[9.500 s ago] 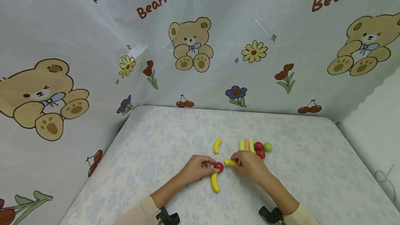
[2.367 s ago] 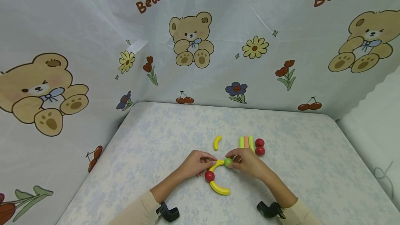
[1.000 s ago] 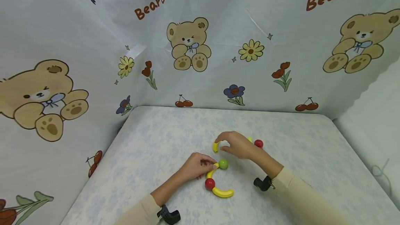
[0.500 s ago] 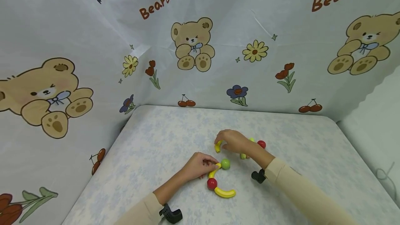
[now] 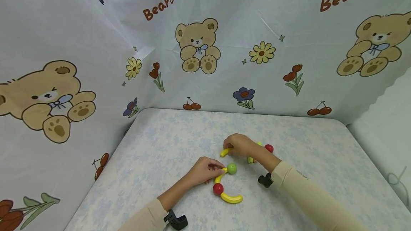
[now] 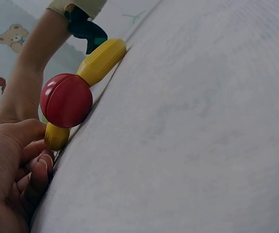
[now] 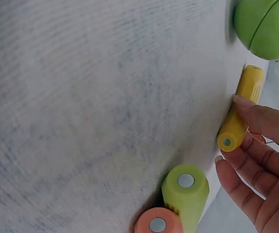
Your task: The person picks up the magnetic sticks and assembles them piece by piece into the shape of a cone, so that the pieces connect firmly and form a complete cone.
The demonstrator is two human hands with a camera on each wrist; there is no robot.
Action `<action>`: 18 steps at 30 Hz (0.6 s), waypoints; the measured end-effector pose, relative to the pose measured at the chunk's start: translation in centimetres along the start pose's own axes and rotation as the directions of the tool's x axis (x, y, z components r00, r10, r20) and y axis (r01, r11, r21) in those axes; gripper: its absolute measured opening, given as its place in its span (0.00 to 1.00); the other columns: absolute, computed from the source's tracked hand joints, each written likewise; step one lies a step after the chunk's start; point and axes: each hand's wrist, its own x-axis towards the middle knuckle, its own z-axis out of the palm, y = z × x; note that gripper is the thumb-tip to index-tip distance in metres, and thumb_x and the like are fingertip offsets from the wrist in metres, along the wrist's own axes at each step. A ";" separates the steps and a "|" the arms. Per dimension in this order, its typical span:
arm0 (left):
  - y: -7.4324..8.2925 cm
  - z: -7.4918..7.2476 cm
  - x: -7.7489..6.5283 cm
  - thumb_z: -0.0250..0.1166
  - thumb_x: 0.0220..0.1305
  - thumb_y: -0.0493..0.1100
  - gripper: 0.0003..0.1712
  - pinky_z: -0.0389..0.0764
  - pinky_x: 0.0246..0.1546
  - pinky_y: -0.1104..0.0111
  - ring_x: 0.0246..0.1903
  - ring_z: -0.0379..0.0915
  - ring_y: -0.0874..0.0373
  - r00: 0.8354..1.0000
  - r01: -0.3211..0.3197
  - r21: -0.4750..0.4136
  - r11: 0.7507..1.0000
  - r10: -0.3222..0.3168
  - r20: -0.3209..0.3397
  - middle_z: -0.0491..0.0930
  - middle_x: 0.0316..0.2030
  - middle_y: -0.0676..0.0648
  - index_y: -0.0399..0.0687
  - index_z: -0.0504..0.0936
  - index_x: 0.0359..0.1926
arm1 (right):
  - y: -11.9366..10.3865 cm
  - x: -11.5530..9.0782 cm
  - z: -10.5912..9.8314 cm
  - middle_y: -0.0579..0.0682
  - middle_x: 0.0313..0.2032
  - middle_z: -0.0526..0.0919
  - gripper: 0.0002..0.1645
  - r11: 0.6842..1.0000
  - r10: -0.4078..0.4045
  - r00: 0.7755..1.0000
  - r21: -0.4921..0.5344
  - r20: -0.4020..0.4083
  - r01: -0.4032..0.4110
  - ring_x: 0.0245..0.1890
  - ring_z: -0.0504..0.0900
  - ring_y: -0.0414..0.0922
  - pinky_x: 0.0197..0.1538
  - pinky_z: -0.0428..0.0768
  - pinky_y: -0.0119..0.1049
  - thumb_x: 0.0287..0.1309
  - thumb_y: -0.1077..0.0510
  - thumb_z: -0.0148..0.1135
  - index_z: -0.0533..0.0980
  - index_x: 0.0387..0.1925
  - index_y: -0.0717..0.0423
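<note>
A C-shaped chain lies on the table: a lower yellow curved rod (image 5: 232, 198), a red ball (image 5: 218, 189), another yellow curved rod (image 5: 218, 179) and a green ball (image 5: 231, 168). My left hand (image 5: 205, 169) pinches that second rod near the green ball; the left wrist view shows the thumb and fingers at its end (image 6: 57, 137). Behind the chain, my right hand (image 5: 239, 144) pinches a separate yellow curved rod (image 7: 241, 109) between thumb and fingers. A grey disc shows on this rod's near end. It is apart from the green ball.
Beside the right hand lie a light green stick (image 7: 185, 194) and an orange stick (image 7: 156, 224), with grey discs on their ends. A red ball (image 5: 269, 148) is just beyond the right forearm, which hides part of this group. The table (image 5: 173, 134) meets a bear-printed curtain behind.
The right hand let go of the green ball at the chain's end, moved back to the loose yellow curved rod, gripped it and turned it. The left hand stays on the chain.
</note>
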 end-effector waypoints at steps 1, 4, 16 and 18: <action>0.0 0.0 0.0 0.71 0.66 0.50 0.08 0.69 0.07 0.70 0.08 0.64 0.62 1.000 0.001 -0.001 1.000 -0.001 0.001 0.79 0.21 0.55 0.55 0.91 0.42 | 0.1 0.0 0.0 0.43 0.31 0.84 0.07 1.000 0.004 1.000 0.013 0.001 -0.004 0.30 0.76 0.40 0.39 0.79 0.36 0.56 0.64 0.75 0.85 0.36 0.52; 0.0 0.1 0.0 0.71 0.66 0.49 0.08 0.69 0.07 0.70 0.08 0.64 0.62 1.000 0.005 -0.002 1.000 -0.005 0.001 0.79 0.21 0.55 0.55 0.91 0.42 | 0.4 -0.3 0.0 0.42 0.30 0.83 0.07 0.999 0.023 1.000 0.043 -0.012 -0.022 0.30 0.75 0.38 0.37 0.78 0.34 0.56 0.63 0.75 0.85 0.35 0.52; 0.0 0.1 0.1 0.71 0.66 0.49 0.08 0.69 0.07 0.69 0.08 0.65 0.62 1.000 0.019 -0.001 1.000 -0.019 -0.006 0.79 0.20 0.55 0.55 0.91 0.42 | -0.6 -2.7 -1.1 0.43 0.31 0.84 0.08 0.990 0.116 0.983 0.095 -0.146 -0.102 0.30 0.77 0.39 0.36 0.80 0.33 0.56 0.63 0.75 0.84 0.38 0.54; 0.0 0.1 0.1 0.71 0.66 0.49 0.08 0.70 0.07 0.69 0.08 0.65 0.62 1.000 0.019 0.004 1.000 -0.019 -0.010 0.79 0.20 0.55 0.55 0.91 0.42 | -0.9 -3.3 -1.3 0.44 0.30 0.83 0.10 0.988 0.134 0.977 0.098 -0.164 -0.120 0.30 0.77 0.39 0.35 0.80 0.33 0.56 0.63 0.75 0.85 0.40 0.55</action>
